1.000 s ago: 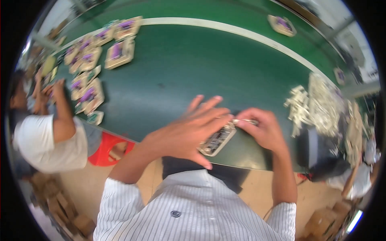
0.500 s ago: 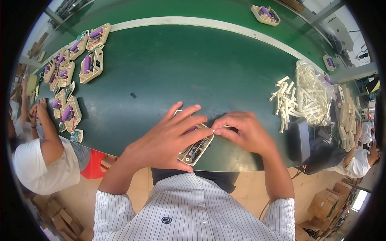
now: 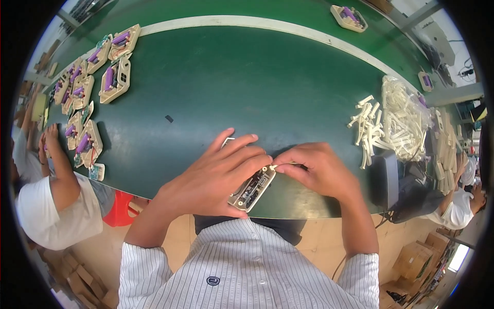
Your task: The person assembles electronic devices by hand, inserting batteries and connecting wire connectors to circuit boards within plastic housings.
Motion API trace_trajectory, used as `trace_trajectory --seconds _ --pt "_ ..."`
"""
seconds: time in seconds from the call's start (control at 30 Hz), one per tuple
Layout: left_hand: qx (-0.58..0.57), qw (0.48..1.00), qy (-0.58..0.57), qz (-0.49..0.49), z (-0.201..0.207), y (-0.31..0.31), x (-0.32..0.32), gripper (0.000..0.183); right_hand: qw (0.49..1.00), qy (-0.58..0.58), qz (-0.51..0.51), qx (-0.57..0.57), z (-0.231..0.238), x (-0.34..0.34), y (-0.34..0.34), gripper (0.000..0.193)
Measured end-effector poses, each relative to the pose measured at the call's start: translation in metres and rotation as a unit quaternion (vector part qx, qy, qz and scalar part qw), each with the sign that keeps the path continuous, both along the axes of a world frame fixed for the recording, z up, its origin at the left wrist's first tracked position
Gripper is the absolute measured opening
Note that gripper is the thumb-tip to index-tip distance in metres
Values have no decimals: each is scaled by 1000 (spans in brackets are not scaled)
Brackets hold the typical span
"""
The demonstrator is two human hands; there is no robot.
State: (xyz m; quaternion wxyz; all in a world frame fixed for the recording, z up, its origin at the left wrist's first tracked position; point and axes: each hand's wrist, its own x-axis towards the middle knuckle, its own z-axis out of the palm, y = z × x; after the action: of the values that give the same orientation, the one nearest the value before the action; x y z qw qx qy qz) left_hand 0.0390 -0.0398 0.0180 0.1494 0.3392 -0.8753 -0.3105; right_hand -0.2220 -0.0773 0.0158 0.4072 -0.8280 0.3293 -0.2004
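Note:
Close to the table's front edge rests a beige plastic device housing [image 3: 260, 188], with a circuit board and dark parts inside. My left hand [image 3: 218, 175] lies over it, thumb on the near edge and fingers across the far part, gripping it and hiding much of it. At the housing's right corner, my right hand [image 3: 309, 167] pinches a thin cream strap [image 3: 293, 164] between thumb and forefinger. The strap's end meets the rim there; whether it is fastened cannot be made out.
Several similar housings with purple cells [image 3: 114, 80] stand on the left. Cream straps [image 3: 366, 129] lie loose beside a clear bag [image 3: 404, 118] of more at right, near a dark grey box [image 3: 383, 177]. A co-worker [image 3: 62, 201] sits at left. Another housing [image 3: 349, 18] sits beyond the pale divider.
The left fingers have shifted slightly over the housing, covering the purple part seen before and showing more of the board. The right hand stays pinched at the corner. The view has tilted slightly.

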Motion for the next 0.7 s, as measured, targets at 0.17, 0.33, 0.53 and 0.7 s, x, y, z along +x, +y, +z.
trace_trajectory --seconds 0.17,0.33,0.53,0.7 --pt "11 1000 -1 0 -1 -1 1 102 998 -14 -23 -59 -3 5 8 11" --pt "-2 1000 16 -13 -6 -2 3 99 997 19 -43 -55 0 3 10 12" --pt "-8 999 23 -23 -7 -2 2 91 996 33 -13 -81 8 6 5 10" --pt "1 1000 23 -6 -7 0 4 81 993 83 -5 -85 17 12 4 11"
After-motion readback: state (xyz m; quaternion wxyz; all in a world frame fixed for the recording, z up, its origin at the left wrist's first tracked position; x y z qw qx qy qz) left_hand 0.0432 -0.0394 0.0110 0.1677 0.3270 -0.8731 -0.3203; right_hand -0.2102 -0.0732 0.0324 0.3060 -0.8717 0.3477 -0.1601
